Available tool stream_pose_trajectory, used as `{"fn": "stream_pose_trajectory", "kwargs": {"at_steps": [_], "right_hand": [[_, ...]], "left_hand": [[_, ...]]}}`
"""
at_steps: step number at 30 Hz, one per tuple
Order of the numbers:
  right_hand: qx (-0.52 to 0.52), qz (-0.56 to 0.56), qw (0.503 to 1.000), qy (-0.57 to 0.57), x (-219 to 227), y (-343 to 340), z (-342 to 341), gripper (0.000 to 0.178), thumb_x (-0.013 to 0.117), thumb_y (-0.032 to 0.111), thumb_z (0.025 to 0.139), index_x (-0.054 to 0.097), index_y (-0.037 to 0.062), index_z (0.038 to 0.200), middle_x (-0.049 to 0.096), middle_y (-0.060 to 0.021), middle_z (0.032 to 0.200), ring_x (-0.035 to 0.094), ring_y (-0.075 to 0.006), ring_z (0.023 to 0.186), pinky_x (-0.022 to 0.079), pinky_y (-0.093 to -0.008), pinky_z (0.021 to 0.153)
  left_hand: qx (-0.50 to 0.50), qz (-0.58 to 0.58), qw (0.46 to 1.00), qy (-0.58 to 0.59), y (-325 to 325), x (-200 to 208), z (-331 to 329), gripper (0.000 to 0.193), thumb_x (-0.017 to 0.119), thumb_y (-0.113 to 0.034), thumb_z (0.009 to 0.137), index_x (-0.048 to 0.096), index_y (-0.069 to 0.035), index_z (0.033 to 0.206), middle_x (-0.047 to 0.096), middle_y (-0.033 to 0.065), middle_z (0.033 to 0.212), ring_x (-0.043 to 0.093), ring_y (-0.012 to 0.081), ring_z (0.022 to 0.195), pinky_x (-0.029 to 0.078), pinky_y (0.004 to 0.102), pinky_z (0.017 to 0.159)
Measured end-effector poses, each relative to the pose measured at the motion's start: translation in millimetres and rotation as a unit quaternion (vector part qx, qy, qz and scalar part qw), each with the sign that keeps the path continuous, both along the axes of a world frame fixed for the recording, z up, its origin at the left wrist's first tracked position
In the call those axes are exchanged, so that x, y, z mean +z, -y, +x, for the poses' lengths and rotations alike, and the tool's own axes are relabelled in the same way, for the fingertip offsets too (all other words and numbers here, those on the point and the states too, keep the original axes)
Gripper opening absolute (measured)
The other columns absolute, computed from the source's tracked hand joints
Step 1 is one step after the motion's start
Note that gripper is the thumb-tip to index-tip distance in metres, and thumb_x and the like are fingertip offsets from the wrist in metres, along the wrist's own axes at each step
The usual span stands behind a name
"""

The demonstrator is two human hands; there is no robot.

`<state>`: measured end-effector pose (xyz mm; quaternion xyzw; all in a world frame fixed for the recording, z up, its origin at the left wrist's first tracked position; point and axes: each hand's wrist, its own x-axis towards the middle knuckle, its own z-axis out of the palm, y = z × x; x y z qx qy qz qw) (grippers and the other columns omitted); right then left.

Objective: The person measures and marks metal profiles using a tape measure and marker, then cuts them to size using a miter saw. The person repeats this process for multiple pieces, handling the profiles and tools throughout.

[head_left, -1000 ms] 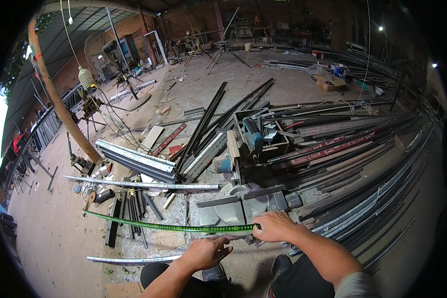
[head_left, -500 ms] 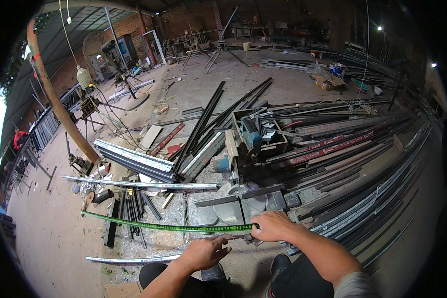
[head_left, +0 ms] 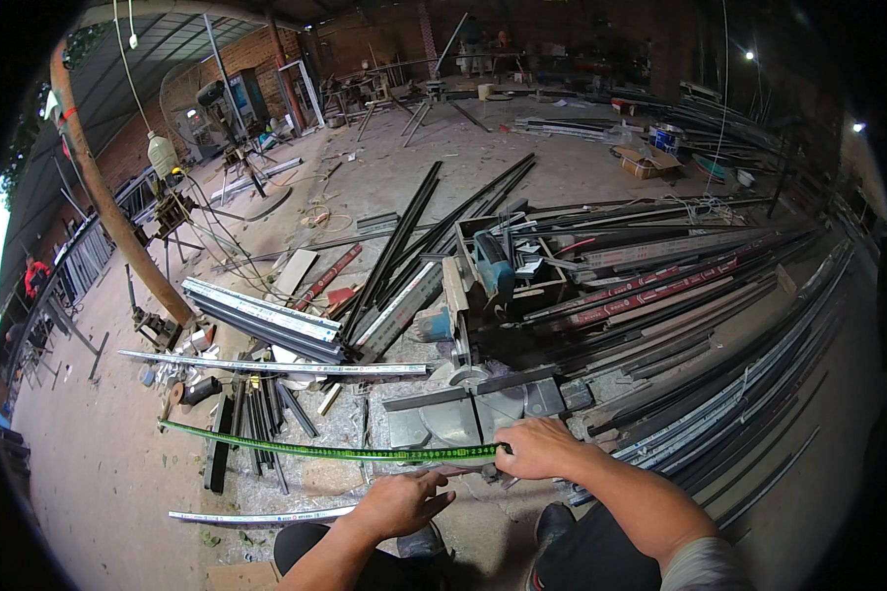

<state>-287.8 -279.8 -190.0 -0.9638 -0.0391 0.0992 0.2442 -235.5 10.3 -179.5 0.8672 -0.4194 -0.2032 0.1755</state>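
A green tape measure (head_left: 365, 453) with black markings stretches out from my right hand toward the left, bowing slightly above the floor. My right hand (head_left: 540, 449) is closed on its right end, just in front of the metal base of a cut-off saw (head_left: 434, 426); the fingers hide the part they grip. Below the tape, my left hand (head_left: 404, 500) has its thumb and fingers apart, with nothing visible between them. A pale metal strip (head_left: 256, 516) lies on the floor and runs behind my left wrist. The tape's far end is by dark short profiles (head_left: 220, 443).
Bundles of long metal profiles (head_left: 739, 394) cover the floor at right. White and black profiles (head_left: 266, 310) lie at left beyond the tape, near a slanting wooden post (head_left: 118, 197). An open cardboard box (head_left: 648, 163) stands farther back. My shoes (head_left: 554, 527) are below my hands.
The whole view has shifted very slightly. Both hands and the stretched tape measure keep almost the same positions.
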Motion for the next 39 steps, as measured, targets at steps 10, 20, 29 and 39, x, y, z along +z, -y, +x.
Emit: {"fn": "stream_pose_trajectory", "kwargs": {"at_steps": [10,20,29,39], "right_hand": [[0.0,-0.005,1.0,-0.015,5,-1,0,0.033,0.062,0.033,0.093,0.077,0.0061,0.105,0.077,-0.0262,0.104,0.073,-0.0478,0.1,0.056,-0.0587,0.09],[0.003,-0.012,0.999,-0.037,6,-2,2,0.034,0.061,0.034,0.093,0.078,0.0074,0.108,0.077,-0.0248,0.109,0.072,-0.0469,0.104,0.056,-0.0578,0.092],[0.003,-0.006,1.0,-0.025,8,-3,0,0.037,0.061,0.032,0.092,0.079,0.0043,0.108,0.077,-0.0276,0.108,0.074,-0.0468,0.105,0.057,-0.0591,0.093],[0.002,-0.003,1.0,-0.023,5,-2,0,0.037,0.06,0.031,0.092,0.078,0.0038,0.109,0.077,-0.0277,0.107,0.074,-0.0479,0.103,0.057,-0.0593,0.093]], "left_hand": [[0.005,0.009,1.0,-0.013,0,3,-1,0.039,0.068,-0.043,0.106,0.072,-0.007,0.121,0.078,0.0162,0.102,0.077,0.0391,0.088,0.061,0.0492,0.077],[-0.006,0.004,1.0,-0.007,-2,-2,0,0.04,0.069,-0.043,0.106,0.07,-0.007,0.122,0.078,0.0168,0.103,0.077,0.0398,0.088,0.061,0.0493,0.077],[-0.012,0.003,1.0,-0.005,-3,-3,1,0.041,0.068,-0.045,0.106,0.07,-0.006,0.12,0.078,0.0173,0.103,0.076,0.0409,0.09,0.061,0.05,0.078],[-0.013,0.032,0.999,-0.008,-2,-4,1,0.043,0.066,-0.046,0.107,0.07,-0.005,0.122,0.078,0.0181,0.103,0.077,0.041,0.09,0.061,0.0502,0.078]]}}
